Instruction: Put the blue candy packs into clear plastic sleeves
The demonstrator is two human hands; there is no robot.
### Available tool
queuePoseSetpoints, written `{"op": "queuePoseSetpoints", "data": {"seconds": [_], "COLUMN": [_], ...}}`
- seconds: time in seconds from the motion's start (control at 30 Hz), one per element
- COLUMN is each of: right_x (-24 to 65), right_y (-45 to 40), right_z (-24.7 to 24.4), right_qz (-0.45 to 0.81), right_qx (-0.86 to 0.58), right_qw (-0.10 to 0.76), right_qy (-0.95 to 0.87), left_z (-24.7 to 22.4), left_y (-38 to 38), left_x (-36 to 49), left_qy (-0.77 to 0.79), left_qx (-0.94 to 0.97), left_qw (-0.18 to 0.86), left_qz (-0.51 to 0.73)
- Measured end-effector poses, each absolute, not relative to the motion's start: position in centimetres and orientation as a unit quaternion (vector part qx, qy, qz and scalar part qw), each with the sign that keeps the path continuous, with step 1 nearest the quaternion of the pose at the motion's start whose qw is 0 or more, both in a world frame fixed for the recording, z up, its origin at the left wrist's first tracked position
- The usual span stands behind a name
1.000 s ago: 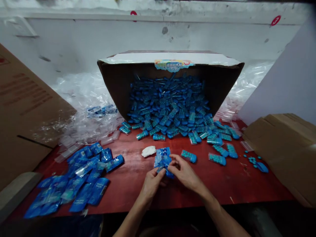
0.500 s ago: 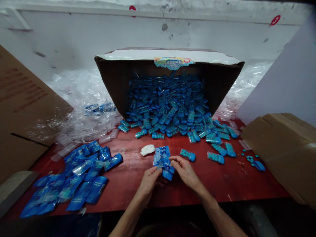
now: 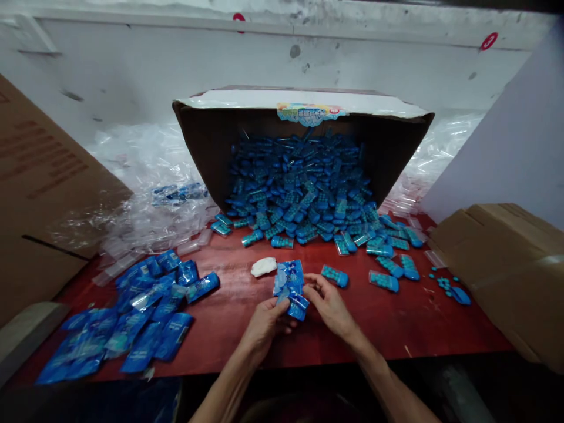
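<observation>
My left hand [image 3: 267, 320] pinches a small blue printed packet [image 3: 298, 308] between thumb and fingers, low over the red table. My right hand [image 3: 329, 304] is closed at the packet's upper right edge, thumb and forefinger together on it. Just beyond, more flat blue wrappers [image 3: 289, 271] lie on the table, partly overlapped by the packet. A crumpled white piece [image 3: 264, 267] lies to their left. Right of the wrappers is a clear tube with a blue cap and turquoise balls [image 3: 335, 275].
An open carton [image 3: 409, 141] on its side spills a heap of blue-capped tubes [image 3: 299, 205]. Filled blue packets [image 3: 154, 317] lie at left, before clear plastic packaging [image 3: 145, 217]. Cardboard boxes [image 3: 39, 176] flank the table [image 3: 229, 329]. Loose turquoise balls [image 3: 445, 284] lie at right.
The held packet has tilted and shifted slightly left. My right hand has moved a little up and left along its edge. The surroundings stay the same apart from slight camera motion.
</observation>
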State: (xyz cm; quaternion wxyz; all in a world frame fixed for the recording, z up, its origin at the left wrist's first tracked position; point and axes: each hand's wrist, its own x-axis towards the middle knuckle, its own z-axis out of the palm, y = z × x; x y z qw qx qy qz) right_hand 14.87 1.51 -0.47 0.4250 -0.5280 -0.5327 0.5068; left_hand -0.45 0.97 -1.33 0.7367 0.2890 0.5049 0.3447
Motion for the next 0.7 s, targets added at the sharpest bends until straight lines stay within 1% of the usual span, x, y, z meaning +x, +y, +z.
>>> {"op": "queuePoseSetpoints", "data": {"seconds": [0.13,0.3,0.5,0.7], "right_x": [14.48,14.63,14.79,14.91], "right_y": [1.41,1.45,1.61,1.63], "right_z": [-0.68,-0.50,-0.78,-0.90], "right_qz": [0.561,0.543,0.558,0.547], "right_qx": [-0.494,-0.505,-0.506,-0.499], "right_qw": [0.419,0.440,0.436,0.427], "right_qy": [-0.515,-0.507,-0.491,-0.520], "left_z": [-1.29,-1.54,-1.38,-1.68], "left_y": [0.71,0.89,0.89,0.87], "left_x": [-0.15,0.02,0.16,0.20], "left_qy": [0.487,0.518,0.482,0.473], "left_qx": [0.296,0.289,0.266,0.280], "left_qw": [0.747,0.715,0.734,0.756], "left_qz": [0.342,0.371,0.397,0.355]}}
